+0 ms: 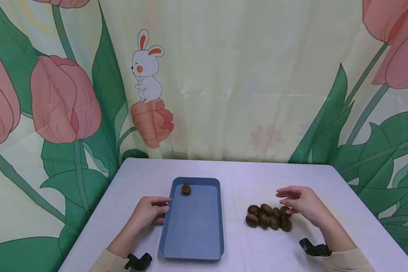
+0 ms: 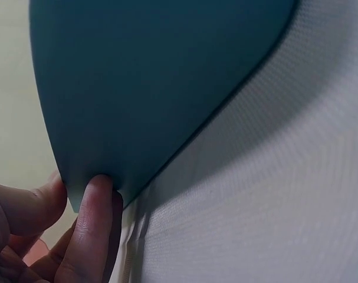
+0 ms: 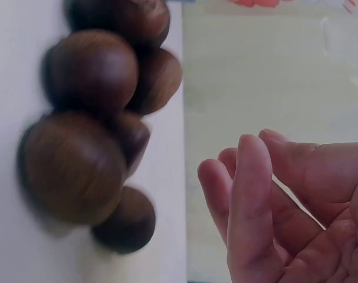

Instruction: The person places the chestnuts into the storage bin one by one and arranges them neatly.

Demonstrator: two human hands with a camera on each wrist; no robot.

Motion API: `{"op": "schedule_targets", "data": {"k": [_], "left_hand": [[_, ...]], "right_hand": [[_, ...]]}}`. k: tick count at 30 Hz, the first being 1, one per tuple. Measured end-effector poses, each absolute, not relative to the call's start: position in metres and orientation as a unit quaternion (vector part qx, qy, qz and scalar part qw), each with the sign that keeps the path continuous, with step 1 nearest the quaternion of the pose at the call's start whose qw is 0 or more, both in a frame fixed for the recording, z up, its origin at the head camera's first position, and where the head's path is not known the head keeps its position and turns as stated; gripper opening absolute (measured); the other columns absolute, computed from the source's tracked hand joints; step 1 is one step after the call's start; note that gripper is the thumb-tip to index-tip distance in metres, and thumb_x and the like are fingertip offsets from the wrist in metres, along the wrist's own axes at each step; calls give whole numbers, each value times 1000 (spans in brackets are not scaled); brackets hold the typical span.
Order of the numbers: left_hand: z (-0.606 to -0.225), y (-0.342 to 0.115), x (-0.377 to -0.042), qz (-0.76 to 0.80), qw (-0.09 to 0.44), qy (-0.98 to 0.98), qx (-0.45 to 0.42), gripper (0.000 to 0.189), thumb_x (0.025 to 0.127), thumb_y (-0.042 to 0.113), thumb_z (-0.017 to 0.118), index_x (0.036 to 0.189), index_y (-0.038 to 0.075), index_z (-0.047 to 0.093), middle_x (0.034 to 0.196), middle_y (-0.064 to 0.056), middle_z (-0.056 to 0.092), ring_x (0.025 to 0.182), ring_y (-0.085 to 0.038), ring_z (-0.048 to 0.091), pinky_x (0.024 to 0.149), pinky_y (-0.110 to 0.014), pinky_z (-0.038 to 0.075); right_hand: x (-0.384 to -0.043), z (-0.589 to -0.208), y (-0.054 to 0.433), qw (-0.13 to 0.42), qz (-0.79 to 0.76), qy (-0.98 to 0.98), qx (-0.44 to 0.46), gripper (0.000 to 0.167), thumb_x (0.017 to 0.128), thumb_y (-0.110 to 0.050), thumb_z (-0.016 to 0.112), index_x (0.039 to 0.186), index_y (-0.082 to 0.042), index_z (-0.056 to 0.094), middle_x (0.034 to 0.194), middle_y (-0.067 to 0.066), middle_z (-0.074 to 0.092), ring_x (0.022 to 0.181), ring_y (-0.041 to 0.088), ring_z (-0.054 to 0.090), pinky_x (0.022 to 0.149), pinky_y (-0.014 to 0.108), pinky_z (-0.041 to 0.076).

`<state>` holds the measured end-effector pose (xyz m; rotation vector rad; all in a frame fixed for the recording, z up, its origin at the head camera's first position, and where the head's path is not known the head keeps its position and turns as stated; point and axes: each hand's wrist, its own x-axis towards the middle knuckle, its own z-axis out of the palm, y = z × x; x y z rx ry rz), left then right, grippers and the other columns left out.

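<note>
The blue tray (image 1: 192, 226) lies lengthwise, with one brown chestnut (image 1: 186, 189) inside near its far left corner. At the tray's left edge, my left hand (image 1: 148, 213) pinches the rim; in the left wrist view the thumb (image 2: 46, 203) is at the rim and a finger (image 2: 96, 218) presses the outer wall. Several chestnuts (image 1: 264, 220) sit clustered in two rows right of the tray. Beside and slightly over their right end hovers my right hand (image 1: 304, 204), fingers loosely bent. Nothing shows between its thumb (image 3: 311, 165) and fingertips (image 3: 252, 153).
A white cloth covers the table (image 1: 238, 249), and a stretch of it separates the tray from the chestnut pile. Behind the far edge hangs a curtain (image 1: 224, 83) printed with tulips and a rabbit. Dark wrist cameras (image 1: 139, 261) sit at both sleeves.
</note>
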<state>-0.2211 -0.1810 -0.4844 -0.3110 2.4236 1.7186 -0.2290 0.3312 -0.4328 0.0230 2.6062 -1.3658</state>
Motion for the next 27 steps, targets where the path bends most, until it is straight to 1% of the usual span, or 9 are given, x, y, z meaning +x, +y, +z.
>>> {"op": "schedule_targets", "data": {"k": [5, 11, 16, 19, 23, 27], "left_hand": [[-485, -181, -221, 579, 80, 804, -107, 27, 95, 1, 78, 120, 8, 83, 127, -18, 77, 85, -18, 76, 66, -37, 68], [-485, -181, -221, 581, 75, 803, -109, 26, 95, 0, 78, 119, 8, 83, 128, -18, 76, 86, -17, 76, 66, -37, 68], [-485, -180, -220, 584, 75, 801, -110, 26, 95, -1, 78, 119, 7, 83, 129, -18, 76, 86, -18, 76, 65, -37, 68], [-485, -180, -221, 586, 74, 800, -110, 26, 95, -1, 78, 119, 7, 83, 129, -19, 76, 87, -19, 77, 65, -36, 68], [-486, -180, -221, 588, 76, 797, -114, 27, 95, -2, 77, 120, 7, 83, 119, -16, 78, 85, -19, 77, 66, -36, 68], [-487, -180, -221, 599, 82, 788, -119, 28, 95, -3, 76, 121, 6, 82, 112, -13, 78, 81, -18, 76, 65, -37, 68]], "right_hand": [[-229, -439, 344, 104, -438, 893, 26, 43, 102, -10, 73, 142, 2, 65, 139, 26, 70, 113, 28, 74, 79, 35, 68], [-231, -447, 352, 106, -421, 900, 33, 43, 101, -9, 74, 142, 1, 66, 140, 25, 70, 109, 23, 72, 81, 36, 67], [-234, -457, 354, 122, -428, 895, 38, 44, 99, -5, 75, 141, 2, 65, 139, 26, 69, 102, 20, 69, 75, 35, 65], [-235, -461, 354, 129, -425, 895, 33, 44, 98, -4, 76, 140, 4, 65, 136, 26, 70, 101, 20, 68, 72, 35, 64], [-236, -465, 355, 124, -415, 901, 23, 43, 96, -3, 76, 138, 5, 66, 131, 25, 72, 101, 21, 67, 71, 34, 62], [-238, -468, 356, 120, -400, 909, 18, 42, 94, -1, 77, 135, 4, 68, 122, 20, 75, 97, 21, 65, 70, 33, 61]]}}
